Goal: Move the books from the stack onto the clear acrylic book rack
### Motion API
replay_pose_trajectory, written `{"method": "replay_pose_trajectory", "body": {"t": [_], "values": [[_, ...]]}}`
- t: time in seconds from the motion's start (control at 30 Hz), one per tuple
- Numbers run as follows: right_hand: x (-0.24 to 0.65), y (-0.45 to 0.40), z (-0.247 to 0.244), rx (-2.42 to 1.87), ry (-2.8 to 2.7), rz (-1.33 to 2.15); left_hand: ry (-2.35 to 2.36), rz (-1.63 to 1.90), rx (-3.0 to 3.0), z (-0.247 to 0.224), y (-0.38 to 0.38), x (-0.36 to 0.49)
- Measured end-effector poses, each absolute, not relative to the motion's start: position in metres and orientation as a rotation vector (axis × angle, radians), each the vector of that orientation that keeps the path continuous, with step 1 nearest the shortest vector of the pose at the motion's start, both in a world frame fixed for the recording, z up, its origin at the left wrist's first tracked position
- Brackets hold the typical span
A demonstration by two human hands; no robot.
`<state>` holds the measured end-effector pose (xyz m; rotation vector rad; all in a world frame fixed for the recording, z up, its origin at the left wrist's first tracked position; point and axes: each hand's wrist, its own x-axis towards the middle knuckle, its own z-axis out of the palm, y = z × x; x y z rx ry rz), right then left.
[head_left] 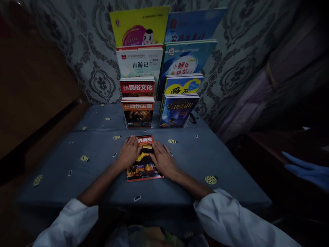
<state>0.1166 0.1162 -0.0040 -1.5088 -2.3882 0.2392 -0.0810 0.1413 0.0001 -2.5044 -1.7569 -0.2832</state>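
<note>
A thin book (144, 173) with an orange-red border and small landscape pictures lies face up on the cloth-covered table (97, 178). My left hand (129, 152) rests flat on its left side, fingers stretched out and pointing away from me. On the book's right side lies my right hand (163, 159), also flat with its fingers extended. Together the hands hide parts of the cover and its title. Just beyond stand two stepped rows of upright books, with a lion-cover book (138, 116) at the front left and a dark blue book (178, 111) at the front right.
Behind these stand a white book (140, 63), a yellow-green book (140, 24) and a tall blue book (195, 25), near a patterned wall covering (100, 79). A purple curtain (249, 99) hangs at right. A blue object (308, 169) shows at the right edge.
</note>
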Motion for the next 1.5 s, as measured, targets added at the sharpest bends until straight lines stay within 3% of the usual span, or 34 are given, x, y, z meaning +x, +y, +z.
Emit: {"method": "replay_pose_trajectory", "body": {"t": [0.37, 0.83, 1.37, 1.5], "values": [[0.115, 0.117, -0.004, -1.506, -2.384, 0.231, -1.431, -0.243, -2.928, 0.009, 0.177, -0.05], [0.114, 0.115, -0.004, -1.519, -2.358, 0.222, -1.92, -0.296, -2.391, -0.004, 0.125, -0.081], [0.102, 0.083, -0.005, -1.583, -2.374, 0.164, -1.933, -0.947, -2.396, -0.042, 0.079, -0.079], [0.103, 0.074, -0.005, -1.594, -2.396, 0.148, -1.906, -0.908, -2.41, -0.042, 0.072, -0.076]]}}
